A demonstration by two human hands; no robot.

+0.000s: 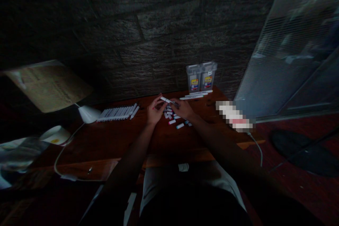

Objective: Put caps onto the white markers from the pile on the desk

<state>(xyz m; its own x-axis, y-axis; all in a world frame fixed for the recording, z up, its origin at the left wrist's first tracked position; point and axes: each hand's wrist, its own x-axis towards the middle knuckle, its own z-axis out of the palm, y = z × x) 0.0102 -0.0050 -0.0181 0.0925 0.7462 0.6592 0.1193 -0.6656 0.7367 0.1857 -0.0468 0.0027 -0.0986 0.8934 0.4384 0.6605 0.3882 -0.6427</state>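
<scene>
A white marker (165,99) with a dark band is held between my two hands above the tabletop. My left hand (154,112) is closed with its fingertips at the marker's left end. The fingers of my right hand (183,108) pinch the marker's other end, partly covering it. Below and between the hands lies a loose pile of marker caps (169,112), white with coloured ends. A pink-ended cap (172,122) and a teal-ended cap (180,126) lie at its near side. Left of my hands, a row of white markers (116,112) lies side by side.
Two clear plastic cases (200,77) stand against the stone wall, with several markers (195,96) lying before them. A lamp (88,114) and a paper cup (55,135) stand on the wooden table (106,144) at left. A blurred white item (234,116) with a cord lies at right.
</scene>
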